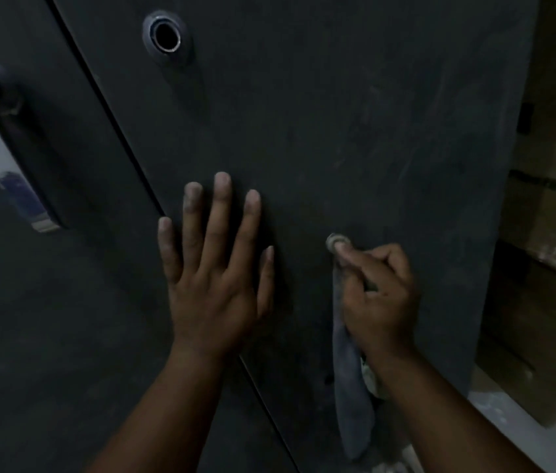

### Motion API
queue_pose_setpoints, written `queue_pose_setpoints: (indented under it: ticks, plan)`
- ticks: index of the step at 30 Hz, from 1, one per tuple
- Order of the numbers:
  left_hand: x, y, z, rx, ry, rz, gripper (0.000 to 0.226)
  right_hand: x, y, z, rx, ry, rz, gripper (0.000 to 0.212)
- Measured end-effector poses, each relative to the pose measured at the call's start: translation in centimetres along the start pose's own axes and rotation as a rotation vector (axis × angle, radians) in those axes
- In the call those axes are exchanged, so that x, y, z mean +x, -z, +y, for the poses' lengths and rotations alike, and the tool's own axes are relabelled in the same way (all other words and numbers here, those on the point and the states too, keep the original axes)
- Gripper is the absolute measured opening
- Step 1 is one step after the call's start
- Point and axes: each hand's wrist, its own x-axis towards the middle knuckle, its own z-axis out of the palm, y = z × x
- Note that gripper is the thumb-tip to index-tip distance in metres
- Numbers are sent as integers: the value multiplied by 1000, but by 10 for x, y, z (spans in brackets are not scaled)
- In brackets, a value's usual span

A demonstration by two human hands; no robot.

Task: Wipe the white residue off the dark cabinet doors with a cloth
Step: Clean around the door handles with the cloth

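Observation:
A dark cabinet door (355, 114) fills most of the view, with faint whitish smears across its upper right. My left hand (216, 264) lies flat on the door, fingers straight and spread. My right hand (377, 295) grips a grey-blue cloth (351, 397), which hangs down below the fist. Its index finger, wrapped in a bit of the cloth, presses on a small round spot (336, 241) on the door. A second dark door (48, 319) stands to the left, past a narrow gap.
A round lock hole (166, 36) sits near the top of the right door. The left door carries a long handle (0, 141) with a pale strip. Brown cardboard boxes (549, 233) stand to the right of the cabinet, above a pale floor edge (495, 411).

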Motion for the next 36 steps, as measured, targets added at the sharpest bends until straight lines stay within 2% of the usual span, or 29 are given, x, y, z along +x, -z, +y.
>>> queue_pose_setpoints:
  ticks: [3,5,7,11,13,16,18,20,22,25,28,31,34,36]
  plan:
    - [9,-4,16,-29,31,13,58,30,-6,-3,-30,-32,159,14]
    - [17,-7,24,-30,69,33,58,37,-13,-12,-30,-32,190,17]
    - [25,-9,31,-12,102,58,58,30,-15,-19,-19,15,148,22]
    - [39,-15,43,40,129,66,58,0,-4,-3,42,126,-73,31]
    - [40,-16,46,54,154,61,59,-4,6,10,15,108,-77,34]
    - [43,-15,49,51,169,73,57,12,8,17,-69,-12,73,26]
    - [50,-16,52,37,158,86,54,31,1,12,-58,-79,215,18]
    - [55,-17,56,39,149,91,52,43,-8,3,-26,-98,289,17]
    - [57,-18,61,54,140,81,53,41,-11,-2,-10,-45,245,26]
    - [59,-21,64,62,129,61,55,21,-5,5,60,124,42,35]
    - [60,-24,63,68,111,41,59,10,9,26,67,125,-29,37]
    - [61,-25,66,71,113,14,64,22,19,44,-1,39,51,31]
    - [63,-27,73,81,131,3,63,53,19,49,-33,-31,233,15]
    - [66,-29,78,89,152,-8,63,70,14,44,-30,-68,312,15]
